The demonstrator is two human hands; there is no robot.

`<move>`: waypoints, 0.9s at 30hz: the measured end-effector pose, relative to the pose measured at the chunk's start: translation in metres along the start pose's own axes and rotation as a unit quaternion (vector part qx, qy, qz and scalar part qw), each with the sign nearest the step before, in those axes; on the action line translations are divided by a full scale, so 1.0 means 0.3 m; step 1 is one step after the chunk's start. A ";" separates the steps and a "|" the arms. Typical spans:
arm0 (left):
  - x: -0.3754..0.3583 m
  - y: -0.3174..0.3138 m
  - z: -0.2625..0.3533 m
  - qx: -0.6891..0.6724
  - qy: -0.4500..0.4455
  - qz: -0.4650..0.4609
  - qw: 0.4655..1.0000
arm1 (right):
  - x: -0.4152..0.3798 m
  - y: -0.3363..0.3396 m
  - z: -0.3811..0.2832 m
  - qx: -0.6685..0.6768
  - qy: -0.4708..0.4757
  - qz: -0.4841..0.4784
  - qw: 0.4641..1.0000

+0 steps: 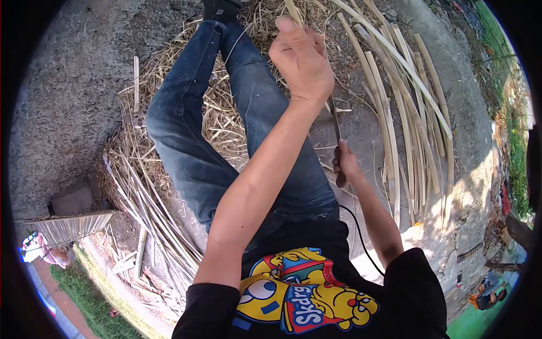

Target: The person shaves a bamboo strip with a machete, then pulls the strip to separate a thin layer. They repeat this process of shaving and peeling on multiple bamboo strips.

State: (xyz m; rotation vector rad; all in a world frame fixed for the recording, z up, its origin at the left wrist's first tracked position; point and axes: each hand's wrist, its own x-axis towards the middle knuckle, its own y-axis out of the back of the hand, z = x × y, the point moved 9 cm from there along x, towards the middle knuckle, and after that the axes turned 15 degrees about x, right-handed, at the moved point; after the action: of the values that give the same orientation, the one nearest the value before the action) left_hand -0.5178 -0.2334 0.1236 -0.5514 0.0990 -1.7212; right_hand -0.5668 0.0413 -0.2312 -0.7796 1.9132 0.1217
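Observation:
My left hand [302, 59] is raised above my right leg, its fingers closed on a pale bamboo strip [292, 10] that runs out past the top edge of the view. Lower and to the right, my right hand [347, 162] is wrapped around the dark handle of a knife [336, 124]. The knife's narrow, dark blade points up toward my left wrist, and its upper end is partly hidden behind that wrist. Whether the blade touches the strip cannot be made out.
Long split bamboo strips [415, 113] lie in a bundle on the right. Thinner strips [158, 212] are heaped at the left. Shavings [220, 118] cover the ground around my jeans-clad legs [186, 124]. A black cable [361, 237] curves near my right arm.

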 end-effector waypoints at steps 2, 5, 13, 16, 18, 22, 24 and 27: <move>0.025 0.031 0.006 0.025 -0.004 0.021 0.999 | -0.015 0.012 -0.035 0.054 -0.042 0.014 0.998; 0.023 0.046 -0.007 0.041 0.011 0.028 0.999 | -0.067 -0.114 -0.068 0.361 -0.237 -0.294 0.853; 0.016 0.053 0.004 0.055 0.014 0.039 0.998 | -0.449 -0.256 -0.445 0.028 0.386 -0.056 0.920; 0.014 0.035 0.010 0.063 -0.009 0.022 0.998 | -0.242 -0.152 -0.249 -0.089 0.413 -0.010 0.906; 0.010 0.040 0.006 0.048 -0.015 0.020 0.999 | 0.066 0.007 0.017 -0.241 0.273 0.038 0.931; 0.019 0.087 -0.026 0.029 -0.036 0.011 0.999 | 0.206 0.088 0.044 -0.187 0.286 0.072 0.937; 0.038 0.147 -0.030 0.116 -0.010 0.056 0.992 | 0.087 -0.040 0.104 0.198 -0.027 -0.036 0.979; 0.035 0.156 0.005 0.105 -0.005 0.069 0.992 | 0.010 -0.087 -0.010 0.284 -0.101 -0.169 0.938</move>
State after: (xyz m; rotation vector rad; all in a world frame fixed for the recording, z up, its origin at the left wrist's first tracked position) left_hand -0.4761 -0.2539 0.1113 -0.3892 -0.0505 -1.5713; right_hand -0.5551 0.0183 -0.2257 -0.6510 1.4789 -0.5252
